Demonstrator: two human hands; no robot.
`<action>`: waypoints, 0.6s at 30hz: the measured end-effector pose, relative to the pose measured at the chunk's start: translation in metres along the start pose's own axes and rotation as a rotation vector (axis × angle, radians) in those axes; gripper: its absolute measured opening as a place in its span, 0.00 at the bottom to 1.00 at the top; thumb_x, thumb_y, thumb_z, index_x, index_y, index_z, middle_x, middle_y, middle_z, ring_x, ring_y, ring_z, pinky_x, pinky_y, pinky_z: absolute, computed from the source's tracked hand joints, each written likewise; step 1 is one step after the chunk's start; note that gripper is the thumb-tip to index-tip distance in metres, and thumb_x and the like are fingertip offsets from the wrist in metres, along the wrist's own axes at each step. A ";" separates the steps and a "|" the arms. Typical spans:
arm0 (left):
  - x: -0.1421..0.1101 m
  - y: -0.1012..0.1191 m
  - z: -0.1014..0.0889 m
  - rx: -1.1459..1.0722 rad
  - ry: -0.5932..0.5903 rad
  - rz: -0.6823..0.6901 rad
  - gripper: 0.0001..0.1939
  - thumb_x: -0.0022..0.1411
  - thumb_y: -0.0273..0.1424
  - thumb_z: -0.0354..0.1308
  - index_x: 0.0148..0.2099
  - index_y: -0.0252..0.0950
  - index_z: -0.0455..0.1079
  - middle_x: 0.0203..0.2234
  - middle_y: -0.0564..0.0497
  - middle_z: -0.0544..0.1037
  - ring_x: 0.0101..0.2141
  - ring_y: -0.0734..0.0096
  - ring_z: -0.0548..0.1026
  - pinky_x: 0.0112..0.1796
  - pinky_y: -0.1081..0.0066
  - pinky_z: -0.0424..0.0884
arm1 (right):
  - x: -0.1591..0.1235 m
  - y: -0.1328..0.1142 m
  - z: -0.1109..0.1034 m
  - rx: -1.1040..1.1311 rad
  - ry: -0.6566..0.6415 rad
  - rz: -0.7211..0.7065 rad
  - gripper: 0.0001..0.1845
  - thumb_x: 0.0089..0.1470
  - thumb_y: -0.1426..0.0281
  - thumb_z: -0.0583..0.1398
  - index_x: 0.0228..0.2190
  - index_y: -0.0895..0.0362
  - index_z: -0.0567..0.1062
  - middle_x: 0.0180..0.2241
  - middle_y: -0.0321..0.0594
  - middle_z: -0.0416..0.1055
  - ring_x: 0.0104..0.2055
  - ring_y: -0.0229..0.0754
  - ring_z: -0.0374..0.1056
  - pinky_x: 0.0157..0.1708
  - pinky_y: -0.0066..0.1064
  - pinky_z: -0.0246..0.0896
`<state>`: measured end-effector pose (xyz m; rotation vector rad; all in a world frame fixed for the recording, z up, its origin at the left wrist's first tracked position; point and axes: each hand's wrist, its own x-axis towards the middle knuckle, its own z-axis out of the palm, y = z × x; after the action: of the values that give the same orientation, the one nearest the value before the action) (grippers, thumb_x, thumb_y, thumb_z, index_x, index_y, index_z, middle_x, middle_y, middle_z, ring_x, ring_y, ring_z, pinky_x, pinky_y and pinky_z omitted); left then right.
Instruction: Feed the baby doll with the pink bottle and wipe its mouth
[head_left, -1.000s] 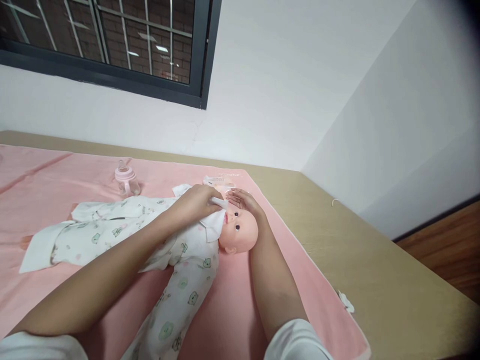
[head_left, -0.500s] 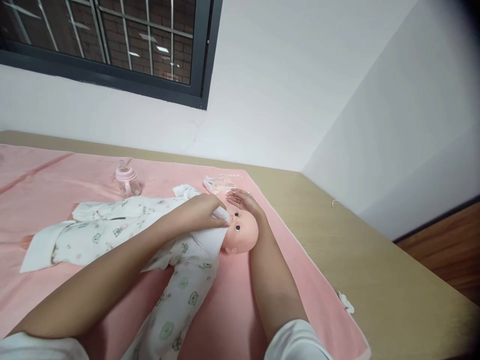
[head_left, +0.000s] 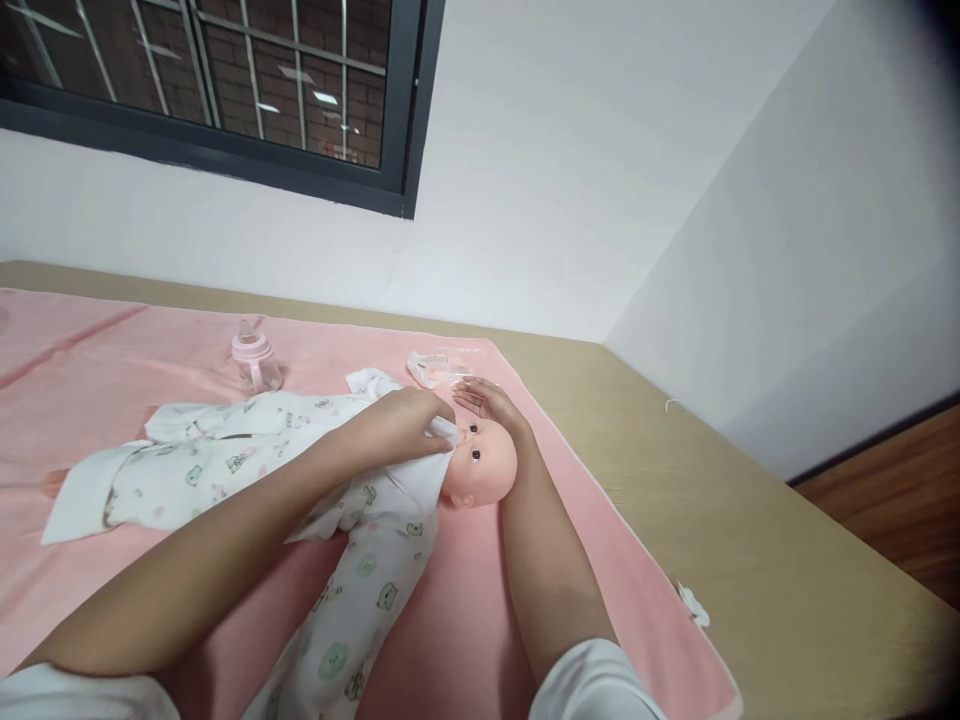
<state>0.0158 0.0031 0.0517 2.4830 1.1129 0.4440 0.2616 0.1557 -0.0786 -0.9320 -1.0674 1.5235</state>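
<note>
A baby doll [head_left: 484, 465] lies on its back with its head to the right, dressed in a white printed outfit [head_left: 232, 460]. One long sleeve [head_left: 379, 580] stretches toward me. My left hand [head_left: 409, 428] pinches white cloth [head_left: 441, 430] between thumb and fingers at the doll's mouth and chin. Whether this cloth is the outfit's collar or a separate piece, I cannot tell. Beyond the doll's head, my right hand [head_left: 487, 402] is open, fingers extended and palm toward the face, its wrist beside the crown. The doll's lower face is partly hidden by my left hand.
A pink-lidded baby bottle [head_left: 256, 362] stands behind the doll. Near my right fingertips lies a clear plastic packet [head_left: 435, 367]. The pink mat [head_left: 600, 560] covers part of a wooden surface [head_left: 675, 500]. A white tag [head_left: 691, 605] sits at the mat's right edge.
The cloth in my left hand has shifted slightly left, and its edge looks more drawn out. My right hand and the doll look much the same.
</note>
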 end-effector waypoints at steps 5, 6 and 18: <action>0.001 -0.003 0.000 0.006 -0.012 -0.001 0.08 0.56 0.31 0.55 0.34 0.38 0.75 0.28 0.53 0.78 0.29 0.66 0.74 0.30 0.73 0.61 | 0.001 0.001 -0.001 0.001 0.000 0.010 0.09 0.51 0.74 0.63 0.37 0.58 0.73 0.35 0.43 0.78 0.40 0.42 0.76 0.55 0.41 0.66; 0.002 -0.004 0.000 0.006 -0.014 0.000 0.08 0.56 0.32 0.55 0.34 0.38 0.75 0.27 0.53 0.78 0.29 0.67 0.73 0.29 0.73 0.60 | 0.001 0.001 0.000 0.002 0.005 0.010 0.09 0.50 0.74 0.63 0.37 0.58 0.73 0.35 0.43 0.78 0.39 0.42 0.76 0.55 0.41 0.66; 0.002 -0.009 -0.002 0.006 0.038 0.015 0.07 0.56 0.31 0.54 0.30 0.38 0.73 0.25 0.54 0.77 0.28 0.67 0.71 0.28 0.72 0.58 | -0.002 -0.001 0.002 -0.007 0.002 0.001 0.08 0.51 0.74 0.63 0.36 0.58 0.74 0.36 0.43 0.78 0.39 0.42 0.76 0.55 0.40 0.67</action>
<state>0.0103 0.0107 0.0499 2.4997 1.1122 0.4950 0.2605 0.1535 -0.0766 -0.9381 -1.0718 1.5204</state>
